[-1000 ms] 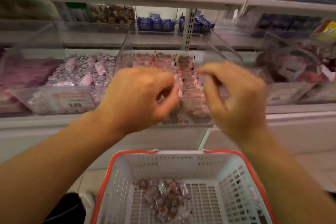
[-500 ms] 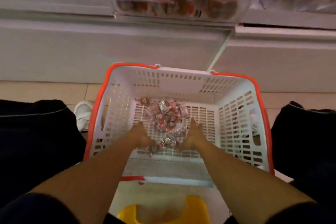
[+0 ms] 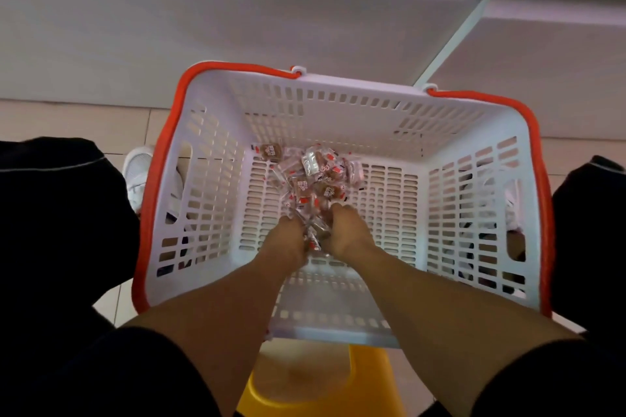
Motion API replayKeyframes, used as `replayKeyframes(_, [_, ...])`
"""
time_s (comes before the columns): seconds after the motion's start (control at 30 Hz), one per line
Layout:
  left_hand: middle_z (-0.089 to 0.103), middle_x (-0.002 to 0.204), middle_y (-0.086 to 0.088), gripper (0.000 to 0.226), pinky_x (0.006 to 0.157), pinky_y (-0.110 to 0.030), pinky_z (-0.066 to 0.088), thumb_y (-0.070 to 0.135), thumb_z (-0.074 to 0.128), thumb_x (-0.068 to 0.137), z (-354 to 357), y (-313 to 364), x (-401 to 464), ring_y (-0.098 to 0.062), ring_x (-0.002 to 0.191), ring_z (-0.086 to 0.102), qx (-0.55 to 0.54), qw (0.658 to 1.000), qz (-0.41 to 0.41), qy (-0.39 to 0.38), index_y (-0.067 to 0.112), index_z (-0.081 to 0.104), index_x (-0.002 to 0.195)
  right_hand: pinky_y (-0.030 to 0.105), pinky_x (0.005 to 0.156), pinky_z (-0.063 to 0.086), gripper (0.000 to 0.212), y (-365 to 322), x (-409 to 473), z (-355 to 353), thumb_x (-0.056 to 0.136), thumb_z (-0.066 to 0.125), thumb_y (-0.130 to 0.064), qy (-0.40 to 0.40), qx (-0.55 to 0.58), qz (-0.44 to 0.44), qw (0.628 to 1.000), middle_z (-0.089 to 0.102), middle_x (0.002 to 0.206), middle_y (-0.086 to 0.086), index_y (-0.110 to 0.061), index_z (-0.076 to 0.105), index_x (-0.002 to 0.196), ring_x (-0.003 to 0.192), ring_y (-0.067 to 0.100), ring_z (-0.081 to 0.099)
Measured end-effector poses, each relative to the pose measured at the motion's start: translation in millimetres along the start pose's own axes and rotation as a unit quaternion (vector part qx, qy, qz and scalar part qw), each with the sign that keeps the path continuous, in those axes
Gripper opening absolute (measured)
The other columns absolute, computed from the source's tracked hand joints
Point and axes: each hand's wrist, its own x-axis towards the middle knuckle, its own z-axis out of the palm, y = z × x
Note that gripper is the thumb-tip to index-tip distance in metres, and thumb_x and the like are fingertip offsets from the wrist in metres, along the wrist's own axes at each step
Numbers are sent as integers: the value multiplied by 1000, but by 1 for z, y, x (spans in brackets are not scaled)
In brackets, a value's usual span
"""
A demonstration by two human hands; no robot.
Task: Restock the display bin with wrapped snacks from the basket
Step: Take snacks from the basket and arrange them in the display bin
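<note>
Head view, looking straight down: your white basket with its orange rim sits between your knees, its far wall near the pale base of the shelving unit. Inside the basket, the slotted floor lies bare to either side of the wrapped snacks, which are heaped at the middle toward the far wall. Your left hand and right hand meet at the near edge of that heap, fingers curled inward, pinching a clump of wrappers between them. A white shoe shows just outside the basket's left wall, and a yellow stool sits below its near edge.
</note>
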Motion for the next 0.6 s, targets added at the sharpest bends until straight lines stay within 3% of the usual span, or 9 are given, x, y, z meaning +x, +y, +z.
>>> replayKeyframes(0.07, [63, 113, -9, 44, 90, -40, 54, 23, 77, 76, 0, -2, 0, -26, 100, 64, -32, 999, 11, -2, 14, 63, 117, 35, 85, 54, 31, -2, -1, -2, 82, 70, -15, -21, 10, -12, 1000, 66, 109, 10, -15, 62, 111, 98, 28, 64])
replayKeyframes(0.2, [68, 93, -2, 19, 82, -33, 54, 29, 76, 79, -2, -6, 2, -23, 91, 67, -132, 991, 24, 2, 18, 67, 92, 29, 81, 47, 44, 2, -3, -4, 76, 79, -16, -66, 77, 11, 995, 66, 114, 12, -9, 63, 116, 107, 29, 63])
replayKeyframes(0.33, [65, 91, 4, 17, 89, -35, 49, 35, 68, 90, -2, -4, 5, -22, 95, 62, -256, 967, -6, 3, 25, 57, 99, 36, 88, 55, 52, 7, -13, -1, 68, 87, -22, -80, 101, 8, 992, 67, 108, 7, -13, 64, 114, 100, 25, 65])
replayKeyframes(0.4, [60, 87, 8, 15, 84, -32, 45, 32, 65, 93, -1, -2, 6, -22, 95, 60, -273, 961, -13, 35, 24, 54, 100, 38, 83, 58, 38, 2, -15, 3, 67, 85, -21, -63, 100, 31, 993, 67, 94, 4, -15, 67, 100, 87, 22, 64])
replayKeyframes(0.47, [63, 97, 1, 21, 87, -32, 45, 27, 65, 94, 1, 1, 5, -22, 97, 59, -288, 957, -11, 38, 18, 56, 111, 36, 73, 58, 20, -4, -15, 5, 71, 79, -20, -45, 80, 69, 993, 66, 81, 2, -17, 66, 86, 78, 22, 65])
replayKeyframes(0.53, [64, 100, -4, 23, 86, -31, 46, 20, 68, 91, 1, 4, 6, -22, 94, 59, -296, 955, 7, 16, 14, 58, 111, 34, 71, 58, 29, -9, -14, 5, 69, 82, -25, -52, 73, 100, 991, 67, 86, 2, -18, 64, 90, 80, 22, 67])
replayKeyframes(0.6, [61, 87, -2, 17, 77, -26, 43, 13, 70, 87, 4, 7, 9, -19, 84, 56, -263, 964, 31, -1, 14, 56, 97, 34, 75, 60, 43, -11, -13, 6, 59, 90, -26, -68, 88, 121, 986, 70, 90, 3, -17, 66, 94, 83, 22, 70])
